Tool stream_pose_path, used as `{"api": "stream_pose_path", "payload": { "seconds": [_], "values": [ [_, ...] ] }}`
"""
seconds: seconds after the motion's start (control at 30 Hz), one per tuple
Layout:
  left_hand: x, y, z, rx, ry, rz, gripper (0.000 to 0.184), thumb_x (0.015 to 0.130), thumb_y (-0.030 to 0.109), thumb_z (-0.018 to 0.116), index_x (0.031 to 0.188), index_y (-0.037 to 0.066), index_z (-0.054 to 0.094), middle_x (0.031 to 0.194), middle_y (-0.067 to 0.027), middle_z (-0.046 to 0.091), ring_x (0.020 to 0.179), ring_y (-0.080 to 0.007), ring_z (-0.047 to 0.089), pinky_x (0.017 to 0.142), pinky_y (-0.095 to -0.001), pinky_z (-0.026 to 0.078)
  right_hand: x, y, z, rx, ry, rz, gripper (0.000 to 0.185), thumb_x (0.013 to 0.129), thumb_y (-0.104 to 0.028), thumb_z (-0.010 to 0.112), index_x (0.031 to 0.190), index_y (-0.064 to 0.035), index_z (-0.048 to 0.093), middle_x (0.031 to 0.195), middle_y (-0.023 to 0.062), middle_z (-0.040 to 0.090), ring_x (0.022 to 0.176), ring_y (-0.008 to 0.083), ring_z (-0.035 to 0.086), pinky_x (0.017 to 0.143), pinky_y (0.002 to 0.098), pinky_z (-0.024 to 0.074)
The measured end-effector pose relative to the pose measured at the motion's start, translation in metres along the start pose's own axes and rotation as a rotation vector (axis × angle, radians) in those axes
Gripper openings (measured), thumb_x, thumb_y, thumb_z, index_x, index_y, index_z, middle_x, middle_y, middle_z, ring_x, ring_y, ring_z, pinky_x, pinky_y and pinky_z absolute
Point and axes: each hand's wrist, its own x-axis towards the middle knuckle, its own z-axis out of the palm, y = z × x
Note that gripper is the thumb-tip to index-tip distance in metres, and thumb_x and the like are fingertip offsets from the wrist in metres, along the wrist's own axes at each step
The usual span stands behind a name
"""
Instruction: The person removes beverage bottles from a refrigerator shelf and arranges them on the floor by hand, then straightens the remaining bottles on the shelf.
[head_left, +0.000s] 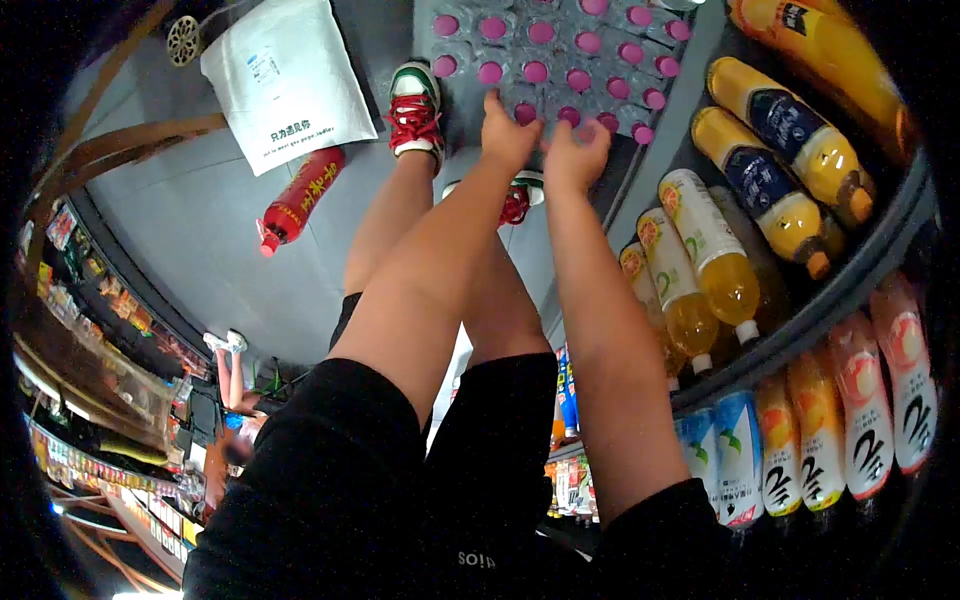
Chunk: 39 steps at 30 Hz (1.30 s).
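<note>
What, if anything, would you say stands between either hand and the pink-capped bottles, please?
Nothing visible stands between the left hand or the right hand and the pink-capped bottles; both are at their near edge. Whether clear film wraps the bottles, I cannot tell.

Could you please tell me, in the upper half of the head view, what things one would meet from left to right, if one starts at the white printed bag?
White printed bag → red-laced sneaker beside it → left hand → right hand → yellow-drink bottles with dark blue labels.
</note>
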Motion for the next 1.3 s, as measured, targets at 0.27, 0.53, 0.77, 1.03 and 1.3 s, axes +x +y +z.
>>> {"api": "stream_pose_path", "payload": {
  "seconds": [0.27,0.53,0.77,1.03,1.3],
  "values": [
    [-0.057,0.027,-0.076,-0.036,-0.216,-0.043,0.07,0.068,0.018,0.066,0.127,0.003,0.031,0.102,-0.0196,0.06,0.089,-0.0311,0.06,0.081,-0.0373,0.046,-0.066,-0.088,-0.079,-0.292,-0.401,-0.224,0.025,0.072,-0.007,0.061,0.096,-0.0021,0.054,0.096,0.0131,0.053,0.071,0.0235,0.059,0.069,0.0326,0.0462],
    [-0.052,0.069,-0.174,0.627,-0.698,0.162,0.034,0.069,0.02,0.062,0.101,0.008,0.057,0.095,-0.0158,0.063,0.087,-0.031,0.061,0.078,-0.0371,0.047,-0.094,-0.226,-0.127,-0.081,-0.43,-0.252,0.012,0.079,-0.004,0.058,0.091,-0.0026,0.057,0.077,0.0029,0.058,0.067,0.0103,0.055,0.061,0.0234,0.0441],
    [-0.015,0.186,-0.229,0.366,-0.689,0.344,0.029,0.072,0.024,0.063,0.092,0.004,0.06,0.089,-0.0119,0.063,0.081,-0.022,0.06,0.071,-0.0344,0.047,-0.143,-0.388,-0.226,-0.047,-0.282,-0.565,0.014,0.077,-0.012,0.061,0.088,-0.0035,0.058,0.076,0.0105,0.06,0.064,0.0196,0.058,0.06,0.0297,0.0466],
    [-0.043,0.281,-0.242,-0.162,-0.851,0.318,0.013,0.081,0.007,0.057,0.093,0.004,0.054,0.079,0.0002,0.053,0.071,-0.0094,0.05,0.066,-0.0245,0.042,-0.147,-0.49,-0.4,-0.461,0.566,-0.663,0.01,0.075,-0.013,0.058,0.074,-0.0031,0.062,0.07,0.0133,0.062,0.061,0.0244,0.061,0.057,0.0337,0.0473],
    [-0.104,0.271,-0.238,-0.063,-1.002,0.434,0.01,0.081,0.006,0.056,0.091,0.005,0.054,0.081,0.0009,0.053,0.076,-0.0087,0.049,0.071,-0.0227,0.04,-0.085,-0.509,-0.555,-1.016,0.837,0.018,0.033,0.075,-0.027,0.059,0.097,-0.0026,0.06,0.107,0.0211,0.058,0.093,0.0361,0.057,0.08,0.0413,0.0449]
  ]
}}
